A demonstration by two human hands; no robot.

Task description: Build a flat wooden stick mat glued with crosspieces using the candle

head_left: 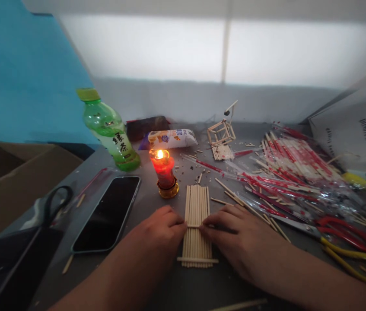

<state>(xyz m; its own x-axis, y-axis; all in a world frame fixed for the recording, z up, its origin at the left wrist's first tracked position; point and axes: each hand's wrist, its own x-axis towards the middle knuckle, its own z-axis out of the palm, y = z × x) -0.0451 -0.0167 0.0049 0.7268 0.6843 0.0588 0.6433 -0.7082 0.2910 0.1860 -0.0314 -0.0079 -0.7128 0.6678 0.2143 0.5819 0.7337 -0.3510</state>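
Observation:
A flat row of thin wooden sticks [197, 201] lies side by side on the grey table in front of me. One short crosspiece stick [197, 260] rests across its near end. A second short stick [193, 226] spans the middle of the row, pinched at its two ends. My left hand [166, 226] has thumb and fingers closed at its left end. At the right end, the fingers of my right hand [230, 229] are closed too. Just beyond the left hand a lit red candle [164, 170] stands in a gold holder [168, 189].
To the left are a phone [108, 216] and a green tea bottle [113, 136]. Behind the candle lies a snack packet [173, 139]. A small stick frame [221, 133] stands at the back. Wrapped chopsticks [299, 157], loose sticks and scissors [348, 237] cover the right side.

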